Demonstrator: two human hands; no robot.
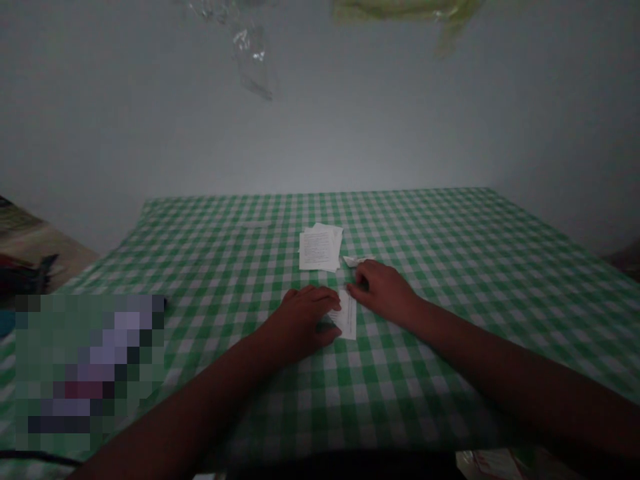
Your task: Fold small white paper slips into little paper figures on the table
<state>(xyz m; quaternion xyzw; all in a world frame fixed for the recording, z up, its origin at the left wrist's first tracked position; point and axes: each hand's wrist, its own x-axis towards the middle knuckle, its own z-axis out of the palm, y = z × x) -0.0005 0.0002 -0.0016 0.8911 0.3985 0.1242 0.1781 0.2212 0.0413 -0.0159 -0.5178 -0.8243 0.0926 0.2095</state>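
Observation:
A small sheet of printed paper lies on the checked tablecloth in front of me. My left hand rests on its left part, fingers stretched out and thumb apart from them. Close to the sheet's upper right corner is my right hand, its fingers curled in toward the thumb. Whatever those fingers may hold is hidden. A crumpled bit of white paper shows just beyond the right hand's knuckles; whether the hand touches it I cannot tell. Farther back sits a loose stack of printed paper sheets, slightly fanned.
A green and white checked tablecloth covers the table, which meets a pale wall. A faint flat strip lies at the back left. Something blurred out by pixels is at the left, with a dark cable below it.

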